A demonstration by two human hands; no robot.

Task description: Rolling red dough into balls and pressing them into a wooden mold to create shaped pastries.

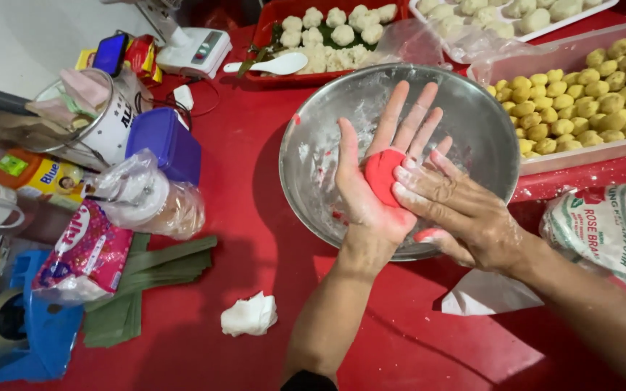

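Note:
My left hand (371, 185) is held palm up over a steel bowl (472, 116), fingers spread. A flattened piece of red dough (381, 174) lies in that palm. My right hand (465, 213) comes in from the right and presses its floury fingers onto the dough's edge. The bowl's inside is dusted with white flour and smeared with red. Both hands are dusted with flour.
A clear tub of several yellow dough balls (588, 94) stands to the right. A red tray of white balls (327, 32) with a white spoon (269, 66) lies behind. A flour bag (610, 224), folded green leaves (146, 279), a white wad (249, 315), and packets and containers at left crowd the red table.

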